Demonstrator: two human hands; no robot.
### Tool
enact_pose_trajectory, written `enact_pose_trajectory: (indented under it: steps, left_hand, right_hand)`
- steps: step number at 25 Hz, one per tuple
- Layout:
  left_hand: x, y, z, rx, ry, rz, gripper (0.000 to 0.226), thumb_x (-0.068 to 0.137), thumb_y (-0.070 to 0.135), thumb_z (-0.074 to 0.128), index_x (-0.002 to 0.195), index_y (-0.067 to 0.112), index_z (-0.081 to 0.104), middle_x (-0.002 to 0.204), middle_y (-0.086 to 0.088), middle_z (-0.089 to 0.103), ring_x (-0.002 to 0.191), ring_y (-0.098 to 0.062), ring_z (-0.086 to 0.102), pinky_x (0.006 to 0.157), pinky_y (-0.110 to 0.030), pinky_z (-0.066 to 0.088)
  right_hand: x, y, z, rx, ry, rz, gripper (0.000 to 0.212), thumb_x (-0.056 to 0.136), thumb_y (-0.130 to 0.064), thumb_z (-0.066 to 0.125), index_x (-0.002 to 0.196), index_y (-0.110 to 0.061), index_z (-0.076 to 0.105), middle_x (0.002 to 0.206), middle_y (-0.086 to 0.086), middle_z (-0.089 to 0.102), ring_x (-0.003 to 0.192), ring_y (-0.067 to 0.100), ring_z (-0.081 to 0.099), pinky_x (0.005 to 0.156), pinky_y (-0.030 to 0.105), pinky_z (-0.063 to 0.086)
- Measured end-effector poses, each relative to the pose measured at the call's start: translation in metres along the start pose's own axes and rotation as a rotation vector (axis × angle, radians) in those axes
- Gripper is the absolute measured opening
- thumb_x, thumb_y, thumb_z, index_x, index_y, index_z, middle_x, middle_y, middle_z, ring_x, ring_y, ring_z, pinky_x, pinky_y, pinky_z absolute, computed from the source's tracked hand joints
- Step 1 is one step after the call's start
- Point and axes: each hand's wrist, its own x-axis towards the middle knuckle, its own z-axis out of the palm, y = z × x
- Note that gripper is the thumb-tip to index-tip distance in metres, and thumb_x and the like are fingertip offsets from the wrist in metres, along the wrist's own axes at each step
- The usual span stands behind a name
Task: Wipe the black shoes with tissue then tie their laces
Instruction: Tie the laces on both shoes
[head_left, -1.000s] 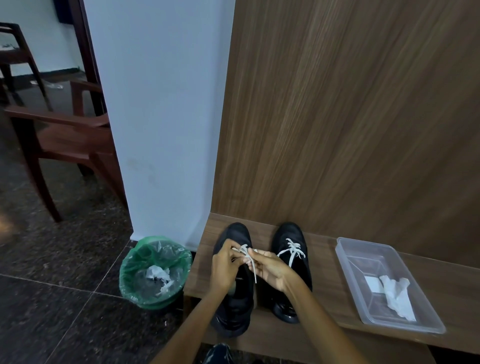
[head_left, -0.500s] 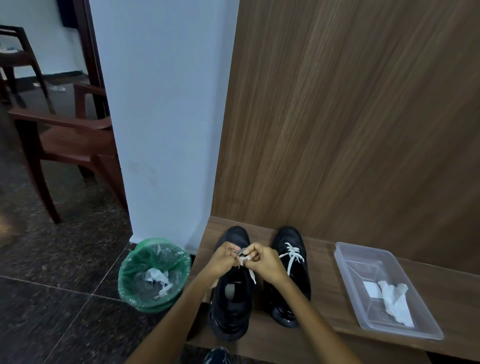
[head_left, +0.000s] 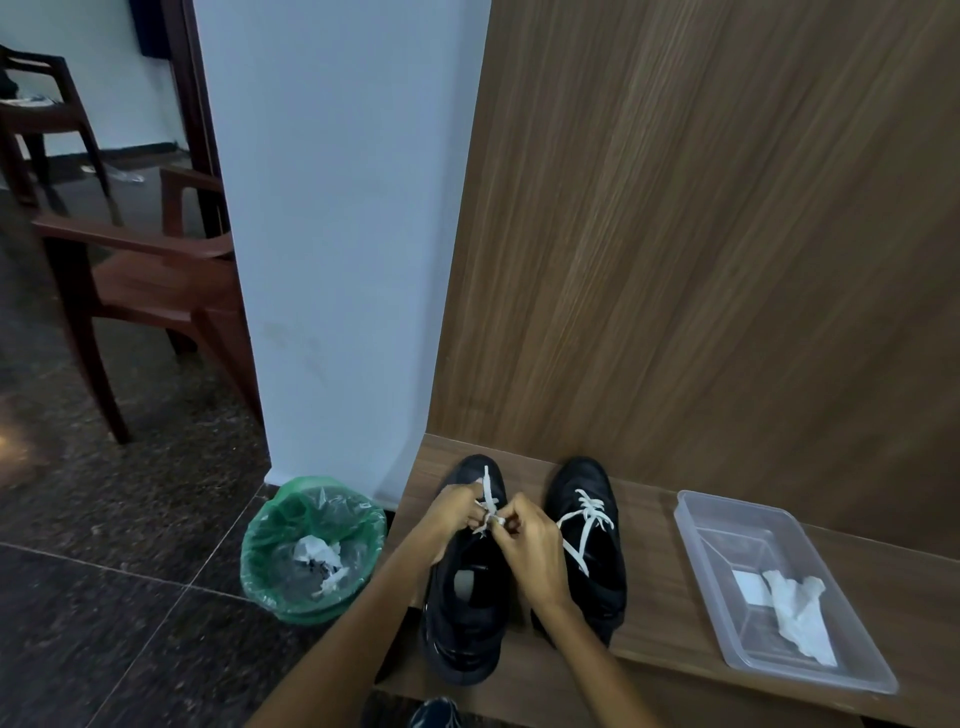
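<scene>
Two black shoes stand side by side on the wooden desk (head_left: 665, 613), toes toward the wood-grain wall panel (head_left: 701, 234) behind it. The left shoe (head_left: 467, 613) sits near the desk's left end; its white lace (head_left: 488, 493) runs up over the toe area and gathers at the point where both hands meet above the tongue. The left hand (head_left: 452, 514) has its fingers curled and pinches the lace from the left side. The right hand (head_left: 530, 545), also curled, pinches the same lace from the right, the fingertips of the two hands nearly touching. Whether a knot has formed between them cannot be told. The right shoe (head_left: 592, 551) stands just beside the left one; its white lace (head_left: 589, 519) is crossed over the upper, with a strand trailing down toward the opening.

To the right of the shoes, apart from them, a clear plastic tray (head_left: 727, 509) lies on the desk and holds a crumpled white tissue (head_left: 800, 613) next to a flat white square.

On the dark tiled floor (head_left: 104, 597) left of the desk stands a bin lined with a green bag (head_left: 270, 530), with crumpled white tissue (head_left: 317, 553) inside. A white pillar (head_left: 337, 234) rises behind the bin, and brown chairs (head_left: 145, 270) stand farther left.
</scene>
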Motion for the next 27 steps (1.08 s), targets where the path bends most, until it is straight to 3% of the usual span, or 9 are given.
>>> enact_pose_trajectory:
  steps: [3,7,11,14,17,19,22,24,27]
  left_hand:
    - [0.004,-0.003,0.001,0.042,0.060,0.050,0.021,0.085,0.008,0.061,0.064,0.008,0.059,0.058,-0.007,0.055,0.042,-0.008,0.046,0.044,-0.016,0.040]
    - [-0.001,-0.011,-0.002,-0.096,0.151,0.036,0.013,0.081,-0.004,0.063,0.089,0.005,0.060,0.074,-0.010,0.060,0.052,-0.009,0.048,0.037,-0.009,0.040]
    - [-0.005,-0.020,0.004,-0.333,0.270,-0.037,0.018,0.086,-0.013,0.048,0.096,0.002,0.051,0.094,-0.017,0.052,0.067,-0.017,0.046,0.055,-0.019,0.044]
    - [-0.006,-0.018,0.006,-0.460,0.344,-0.114,0.023,0.088,-0.012,0.047,0.076,0.007,0.042,0.083,-0.013,0.047,0.079,-0.021,0.040,0.063,-0.026,0.038]
    - [-0.004,-0.020,0.003,-0.564,0.415,-0.148,0.019,0.087,-0.013,0.047,0.079,0.004,0.040,0.064,-0.004,0.038,0.056,-0.017,0.034,0.046,-0.020,0.032]
    - [-0.007,-0.023,0.005,-0.604,0.441,-0.118,0.017,0.086,-0.012,0.049,0.089,0.003,0.042,0.067,-0.009,0.044,0.062,-0.021,0.040,0.052,-0.025,0.041]
    - [-0.012,-0.035,0.006,-0.418,0.483,0.007,0.017,0.083,-0.004,0.060,0.095,0.006,0.052,0.104,-0.025,0.062,0.086,-0.023,0.051,0.083,-0.036,0.046]
    - [-0.019,-0.043,0.002,-0.069,0.462,0.100,0.018,0.086,0.008,0.061,0.104,0.009,0.058,0.111,-0.018,0.065,0.098,-0.026,0.058,0.089,-0.033,0.044]
    - [-0.024,-0.059,-0.008,0.376,0.349,0.116,0.032,0.090,0.026,0.053,0.121,0.018,0.058,0.123,-0.010,0.062,0.114,-0.029,0.056,0.097,-0.035,0.044]
  right_hand:
    - [-0.003,-0.001,0.003,0.041,0.047,0.008,0.019,0.079,-0.012,0.068,0.069,-0.014,0.052,0.067,-0.010,0.053,0.062,0.007,0.053,0.057,0.023,0.045]
    - [-0.009,0.006,0.005,0.221,0.092,0.258,0.015,0.076,-0.023,0.073,0.067,-0.015,0.063,0.072,-0.006,0.065,0.068,0.007,0.061,0.063,0.022,0.047]
    - [-0.018,0.011,0.005,0.448,0.080,0.482,0.020,0.079,-0.021,0.070,0.062,-0.018,0.061,0.063,-0.005,0.064,0.066,0.011,0.061,0.069,0.028,0.051]
    - [-0.019,0.013,0.007,0.641,0.120,0.595,0.018,0.084,-0.015,0.065,0.068,-0.010,0.059,0.068,0.001,0.064,0.070,0.015,0.064,0.069,0.024,0.056]
    - [-0.020,0.010,0.013,0.743,0.184,0.689,0.016,0.085,-0.012,0.064,0.071,-0.007,0.058,0.071,0.005,0.062,0.067,0.012,0.062,0.057,0.012,0.054]
    - [-0.019,0.008,0.014,0.752,0.200,0.711,0.017,0.085,-0.012,0.064,0.069,-0.009,0.058,0.070,0.005,0.061,0.066,0.013,0.062,0.056,0.013,0.053]
    - [-0.022,0.007,0.010,0.564,0.159,0.675,0.015,0.081,-0.021,0.069,0.068,-0.016,0.063,0.071,0.001,0.066,0.071,0.019,0.065,0.069,0.027,0.054]
    - [-0.031,0.004,0.004,0.371,0.060,0.643,0.014,0.079,-0.034,0.069,0.080,-0.019,0.069,0.082,0.000,0.070,0.084,0.019,0.065,0.076,0.028,0.047]
    - [-0.045,-0.002,0.005,0.237,-0.146,0.672,0.043,0.075,-0.046,0.068,0.110,-0.020,0.066,0.105,0.000,0.070,0.101,0.019,0.063,0.082,0.026,0.045]
